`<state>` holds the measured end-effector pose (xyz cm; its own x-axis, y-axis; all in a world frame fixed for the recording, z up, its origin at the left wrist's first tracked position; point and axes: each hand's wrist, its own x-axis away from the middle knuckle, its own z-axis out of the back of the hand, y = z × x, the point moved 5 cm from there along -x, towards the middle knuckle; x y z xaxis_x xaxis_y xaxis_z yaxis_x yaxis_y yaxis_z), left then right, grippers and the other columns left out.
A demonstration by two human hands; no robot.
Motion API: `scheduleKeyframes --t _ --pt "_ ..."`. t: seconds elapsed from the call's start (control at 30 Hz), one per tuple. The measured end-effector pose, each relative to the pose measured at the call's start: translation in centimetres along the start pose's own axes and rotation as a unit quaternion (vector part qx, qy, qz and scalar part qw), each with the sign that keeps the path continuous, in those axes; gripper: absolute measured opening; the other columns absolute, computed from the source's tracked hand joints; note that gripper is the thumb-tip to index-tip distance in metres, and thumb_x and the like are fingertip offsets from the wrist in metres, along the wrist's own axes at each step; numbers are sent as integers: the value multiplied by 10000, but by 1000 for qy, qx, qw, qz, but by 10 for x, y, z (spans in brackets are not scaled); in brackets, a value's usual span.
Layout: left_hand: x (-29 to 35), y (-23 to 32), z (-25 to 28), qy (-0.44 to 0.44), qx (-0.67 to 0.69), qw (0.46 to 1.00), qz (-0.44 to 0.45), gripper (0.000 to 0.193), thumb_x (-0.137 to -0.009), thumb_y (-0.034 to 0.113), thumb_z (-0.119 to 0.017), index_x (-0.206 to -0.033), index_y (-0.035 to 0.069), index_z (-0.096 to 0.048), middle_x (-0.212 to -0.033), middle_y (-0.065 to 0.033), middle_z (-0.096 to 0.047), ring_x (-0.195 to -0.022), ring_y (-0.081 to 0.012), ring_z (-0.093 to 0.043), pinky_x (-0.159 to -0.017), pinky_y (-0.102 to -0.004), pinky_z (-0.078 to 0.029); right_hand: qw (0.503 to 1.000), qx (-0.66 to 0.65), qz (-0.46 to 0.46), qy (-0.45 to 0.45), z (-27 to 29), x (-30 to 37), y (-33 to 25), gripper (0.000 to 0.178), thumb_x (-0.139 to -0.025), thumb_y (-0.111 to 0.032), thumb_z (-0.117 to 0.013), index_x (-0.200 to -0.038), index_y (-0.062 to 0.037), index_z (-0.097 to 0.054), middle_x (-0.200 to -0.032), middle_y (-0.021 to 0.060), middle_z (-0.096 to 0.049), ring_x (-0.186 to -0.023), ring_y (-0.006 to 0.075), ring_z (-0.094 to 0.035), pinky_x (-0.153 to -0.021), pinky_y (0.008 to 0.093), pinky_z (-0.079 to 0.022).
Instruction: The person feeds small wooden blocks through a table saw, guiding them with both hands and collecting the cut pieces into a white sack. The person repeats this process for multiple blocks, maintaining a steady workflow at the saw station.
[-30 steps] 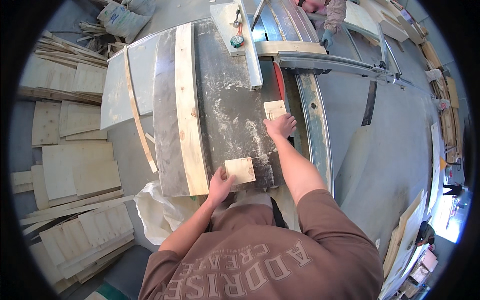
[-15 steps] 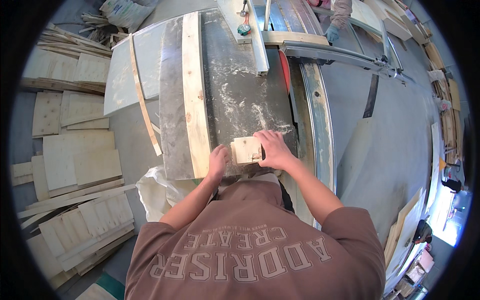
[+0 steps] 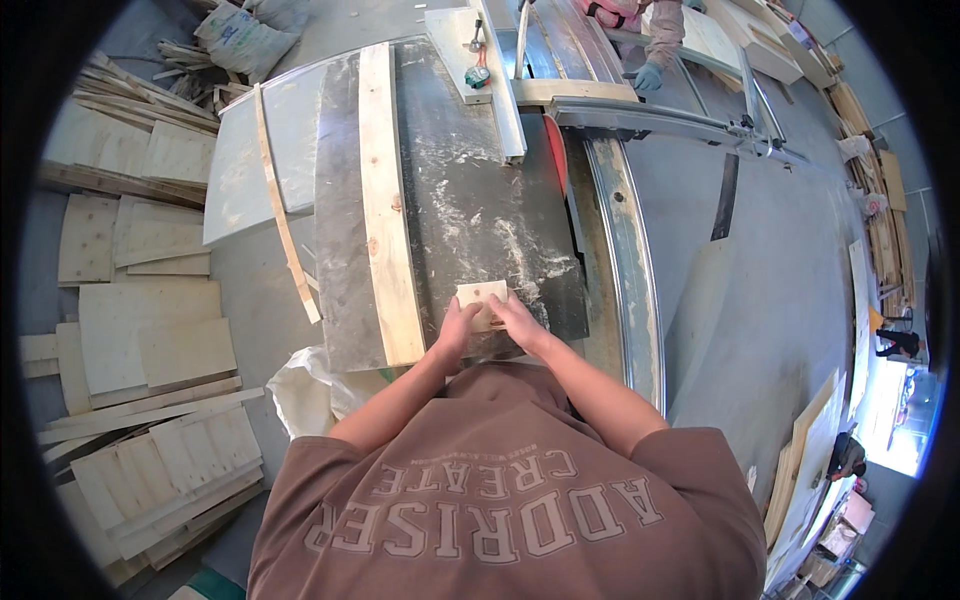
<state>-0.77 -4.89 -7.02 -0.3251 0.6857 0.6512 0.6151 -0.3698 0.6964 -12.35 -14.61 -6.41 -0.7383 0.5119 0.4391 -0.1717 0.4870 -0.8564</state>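
A small pale wooden block [image 3: 483, 292] is at the near edge of the dark, sawdust-streaked saw table [image 3: 455, 215]. My left hand [image 3: 458, 324] grips its left side. On the opposite side, my right hand [image 3: 519, 323] holds it, with the thumbs close together over its near face. Part of the block is hidden behind my fingers. Left of my hands, a long wooden board [image 3: 385, 200] lies lengthwise on the table. The red saw blade guard [image 3: 556, 150] stands farther off to the right, apart from both hands.
A metal fence [image 3: 508, 120] and a tape measure [image 3: 478, 76] are at the table's far side. Across the crossbar, a co-worker's gloved hand [image 3: 648, 76] rests near a wooden strip [image 3: 575, 90]. Stacked boards [image 3: 150, 330] line the left floor; a white sack [image 3: 305, 390] sits nearby.
My left hand has moved right from beside the block onto it. The block now shows a narrower face, and my right hand has shifted its grip lower. The head view has tilted slightly.
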Motion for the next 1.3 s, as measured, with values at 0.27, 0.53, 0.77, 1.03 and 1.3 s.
scheduleKeyframes --t 0.27,0.53,0.77,1.03,1.3 --pt "-1 -11 15 -44 -15 997 60 754 -964 479 -788 -1500 25 -515 -1459 -112 -633 -1340 -255 -598 -1163 -453 -426 983 -122 -137 -22 13 -1 15 640 -1044 -506 -720 -1461 -35 -602 -1392 89 -700 -1285 188 -658 -1107 374 -502" --pt "33 11 12 -46 -6 996 76 711 -973 400 -789 -1516 31 -516 -1416 -87 -648 -1289 -229 -632 -1142 -417 -466 973 -178 -129 -72 15 3 14 760 -966 -599 -773 -1452 -48 -577 -1396 76 -669 -1313 193 -619 -1161 390 -461" --pt "100 29 45 38 95 982 -161 941 -854 374 -901 -1560 -21 -421 -1419 -158 -626 -1344 -268 -590 -1153 -424 -461 979 26 -17 -200 -60 -2 -72 1267 -699 -693 -955 -1583 -41 -325 -1484 146 -518 -1432 247 -482 -1223 429 -399" --pt "211 47 188 198 202 921 -267 848 -891 435 -826 -1538 2 -490 -1416 -120 -634 -1296 -223 -621 -1119 -384 -493 875 268 82 -394 -273 -37 -84 1487 -605 -448 -1026 -1699 15 -133 -1646 294 -329 -1580 406 -306 -1305 474 -288" --pt "314 -47 382 641 47 745 -178 665 -990 422 -725 -1499 16 -588 -1449 -141 -673 -1326 -300 -628 -1127 -484 -483 850 196 -138 -470 -476 -42 46 1451 -650 -429 -997 -1690 76 -121 -1644 283 -385 -1557 356 -390 -1284 435 -328"
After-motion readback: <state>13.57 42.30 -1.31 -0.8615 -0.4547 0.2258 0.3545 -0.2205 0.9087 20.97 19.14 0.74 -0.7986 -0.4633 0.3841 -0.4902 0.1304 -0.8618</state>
